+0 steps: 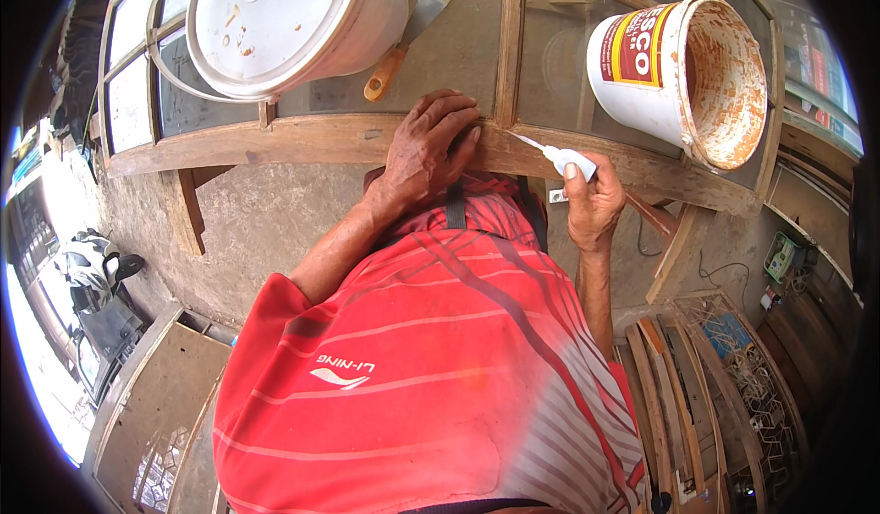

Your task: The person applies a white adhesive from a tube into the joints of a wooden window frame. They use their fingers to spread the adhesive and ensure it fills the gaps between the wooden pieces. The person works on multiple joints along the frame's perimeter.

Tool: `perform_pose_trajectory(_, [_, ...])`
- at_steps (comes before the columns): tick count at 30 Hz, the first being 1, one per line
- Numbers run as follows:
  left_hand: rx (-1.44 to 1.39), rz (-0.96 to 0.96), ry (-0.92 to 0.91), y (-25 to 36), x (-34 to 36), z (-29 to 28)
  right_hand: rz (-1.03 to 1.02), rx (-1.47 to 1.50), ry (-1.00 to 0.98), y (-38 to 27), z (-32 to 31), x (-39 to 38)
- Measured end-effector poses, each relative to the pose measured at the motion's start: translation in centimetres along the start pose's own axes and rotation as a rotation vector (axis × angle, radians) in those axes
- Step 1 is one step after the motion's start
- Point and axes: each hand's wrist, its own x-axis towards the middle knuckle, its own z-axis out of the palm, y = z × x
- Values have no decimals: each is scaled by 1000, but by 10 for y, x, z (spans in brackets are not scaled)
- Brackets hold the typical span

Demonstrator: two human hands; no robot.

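Note:
A glazed wooden window frame lies in front of me. My left hand rests on its near rail, fingers bent and close together over the wood; what lies under the fingertips is hidden. My right hand, closed, holds a small white glue bottle. Its long thin nozzle points left and away from me, the tip at the rail near the middle bar, a short way right of my left hand. Beyond my left hand a putty knife with a wooden handle lies on the glass.
A lidded white bucket stands on the frame at the left. To the right, an open white bucket lies tipped, smeared inside with orange-brown filler. Wooden legs show below the rail. Wooden strips lie at lower right; a motorbike is far left.

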Motion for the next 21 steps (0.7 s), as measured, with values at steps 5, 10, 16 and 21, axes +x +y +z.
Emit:
perform_pose_trajectory(5, [0,2,2,2,1,-1,58,2,-19,-1,-3,-1])
perform_pose_trajectory(10, [-2,-5,-2,1,0,0,51,-10,-27,-3,-3,1])
perform_pose_trajectory(16, [-8,-6,11,0,-1,0,60,-2,-19,-3,-2,0])
perform_pose_trajectory(21, [-10,-8,6,0,0,0,65,-19,-27,-2,-4,0])
